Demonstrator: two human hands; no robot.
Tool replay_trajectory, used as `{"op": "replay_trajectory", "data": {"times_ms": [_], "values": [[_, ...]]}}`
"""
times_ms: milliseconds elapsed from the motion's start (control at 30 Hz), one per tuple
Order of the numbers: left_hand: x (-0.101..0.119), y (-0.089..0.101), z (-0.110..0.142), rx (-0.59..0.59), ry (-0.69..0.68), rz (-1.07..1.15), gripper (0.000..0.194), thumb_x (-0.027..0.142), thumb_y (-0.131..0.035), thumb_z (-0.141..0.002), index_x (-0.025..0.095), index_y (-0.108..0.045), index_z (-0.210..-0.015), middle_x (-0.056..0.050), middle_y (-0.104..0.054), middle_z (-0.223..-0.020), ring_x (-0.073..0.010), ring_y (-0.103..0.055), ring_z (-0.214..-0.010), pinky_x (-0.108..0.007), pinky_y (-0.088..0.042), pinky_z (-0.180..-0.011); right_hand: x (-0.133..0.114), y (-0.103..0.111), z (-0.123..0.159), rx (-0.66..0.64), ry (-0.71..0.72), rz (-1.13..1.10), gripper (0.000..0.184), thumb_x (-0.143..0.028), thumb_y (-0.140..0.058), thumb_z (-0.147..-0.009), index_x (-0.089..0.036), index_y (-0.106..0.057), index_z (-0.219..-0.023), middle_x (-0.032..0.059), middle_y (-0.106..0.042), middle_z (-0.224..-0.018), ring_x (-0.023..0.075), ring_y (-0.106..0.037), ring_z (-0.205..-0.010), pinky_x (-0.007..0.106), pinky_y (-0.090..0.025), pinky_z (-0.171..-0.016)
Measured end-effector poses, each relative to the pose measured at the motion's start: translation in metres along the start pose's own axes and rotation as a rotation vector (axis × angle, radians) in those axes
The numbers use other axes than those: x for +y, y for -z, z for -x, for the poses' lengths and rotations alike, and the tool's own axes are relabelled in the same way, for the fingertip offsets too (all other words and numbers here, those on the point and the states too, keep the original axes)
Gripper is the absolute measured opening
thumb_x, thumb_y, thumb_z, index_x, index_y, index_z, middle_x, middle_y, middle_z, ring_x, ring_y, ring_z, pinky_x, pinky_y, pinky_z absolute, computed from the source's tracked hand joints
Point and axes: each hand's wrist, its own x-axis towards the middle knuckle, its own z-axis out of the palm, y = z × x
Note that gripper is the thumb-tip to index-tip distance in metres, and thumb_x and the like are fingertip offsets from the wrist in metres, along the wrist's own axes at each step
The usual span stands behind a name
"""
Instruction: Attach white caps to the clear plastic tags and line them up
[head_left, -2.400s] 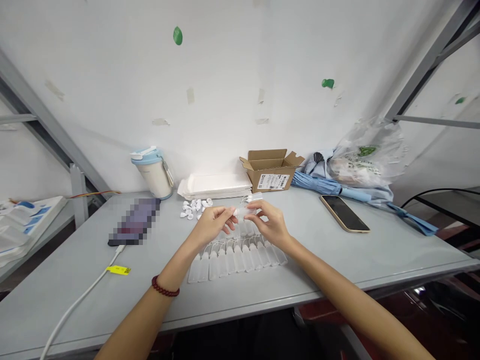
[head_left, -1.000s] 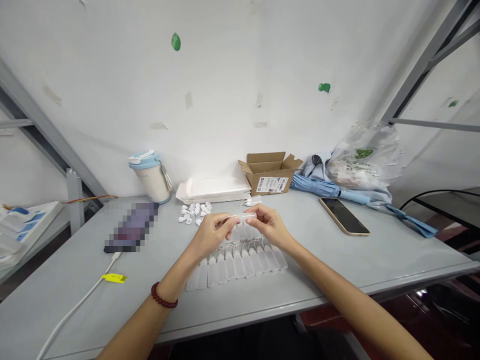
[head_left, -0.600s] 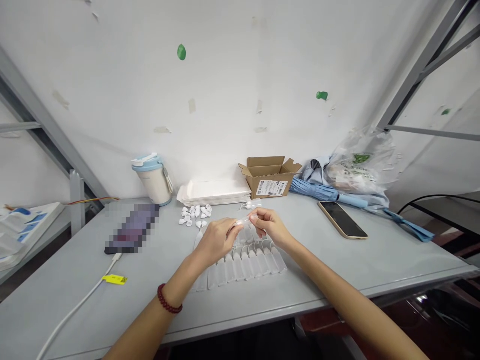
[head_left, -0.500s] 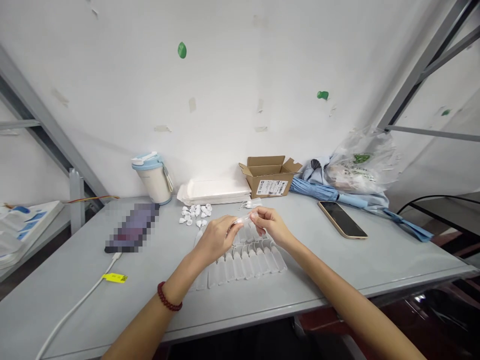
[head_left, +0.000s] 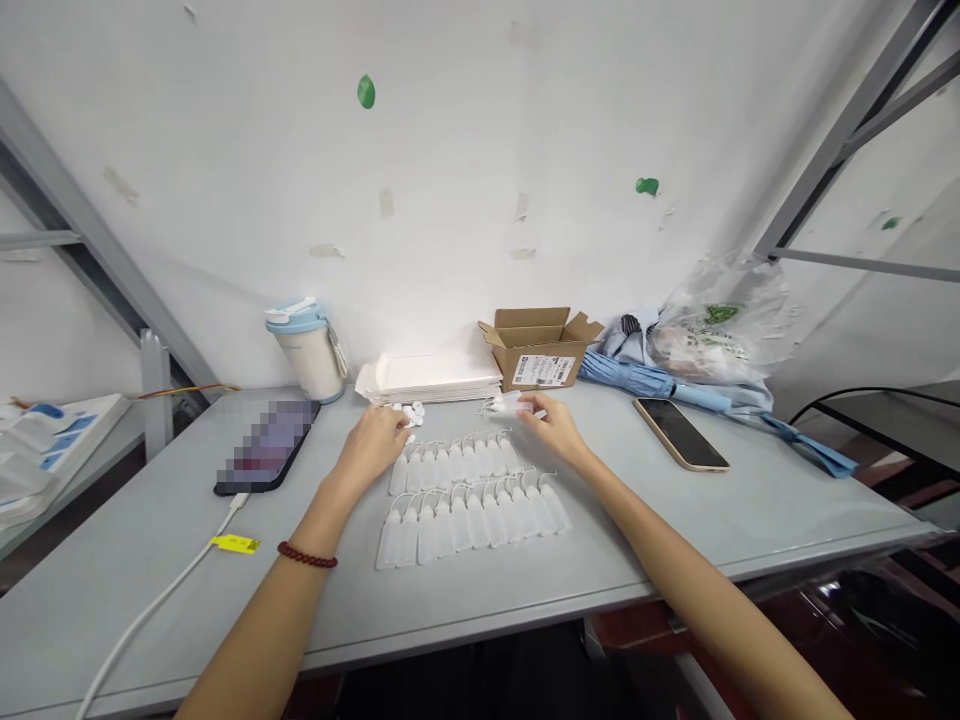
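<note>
Left hand point(head_left: 373, 442) over caps point(head_left: 410, 413), fingers curled; cannot tell whether it grips one. Well apart, right hand point(head_left: 552, 428) touches end of bottle point(head_left: 511, 407) before box point(head_left: 545, 366); grip unclear. Other bottles point(head_left: 458, 525) lie in two rows on table point(head_left: 480, 612).

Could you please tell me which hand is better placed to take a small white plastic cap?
Probably the left hand: it is right at the small white plastic caps. The right hand is farther off, beside translucent plastic bottles near the brown cardboard box.
</note>
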Motion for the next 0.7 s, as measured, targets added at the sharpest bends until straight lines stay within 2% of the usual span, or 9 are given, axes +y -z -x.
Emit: {"op": "replay_trajectory", "data": {"times_ms": [167, 400, 567, 700], "values": [[0.005, -0.004, 0.0, -0.047, -0.013, -0.048, 0.02, 0.02, -0.046, -0.078, 0.017, -0.066, -0.077, -0.01, -0.068, -0.08, -0.0285, -0.056, -0.092, -0.034, -0.044, -0.071, 0.011, 0.001, -0.004, -0.067, 0.011, 0.063, 0.024, -0.022, -0.055, -0.072, -0.015, -0.065, -0.093, 0.0066, -0.067, -0.092, 0.0191, -0.058, -0.081, 0.03, -0.044, -0.072], [0.006, -0.005, -0.001, -0.056, -0.001, -0.069, 0.02, 0.02, -0.046, -0.078, 0.018, -0.065, -0.08, -0.009, -0.068, -0.082, -0.0284, -0.056, -0.095, -0.034, -0.044, -0.071, 0.021, -0.004, -0.005, -0.106, 0.056, 0.122, 0.023, -0.016, -0.058, -0.073, -0.015, -0.065, -0.094, 0.0088, -0.066, -0.094, 0.0202, -0.057, -0.086, 0.032, -0.043, -0.077], [0.006, -0.006, -0.001, -0.059, -0.019, -0.093, 0.02, 0.021, -0.045, -0.079, 0.019, -0.064, -0.074, -0.009, -0.067, -0.079, -0.0279, -0.057, -0.092, -0.033, -0.044, -0.071, 0.026, -0.011, -0.007, -0.05, 0.106, 0.126, 0.019, -0.014, -0.061, -0.071, -0.016, -0.066, -0.09, 0.0077, -0.065, -0.087, 0.0206, -0.055, -0.084, 0.034, -0.043, -0.08], [0.006, -0.006, -0.002, -0.057, -0.024, -0.082, 0.02, 0.02, -0.045, -0.079, 0.018, -0.064, -0.077, -0.009, -0.068, -0.082, -0.0276, -0.057, -0.093, -0.034, -0.044, -0.075, 0.032, -0.013, -0.01, -0.005, 0.077, 0.111, 0.02, -0.011, -0.059, -0.071, -0.013, -0.066, -0.09, 0.0094, -0.063, -0.092, 0.0193, -0.056, -0.082, 0.033, -0.044, -0.076]]}}
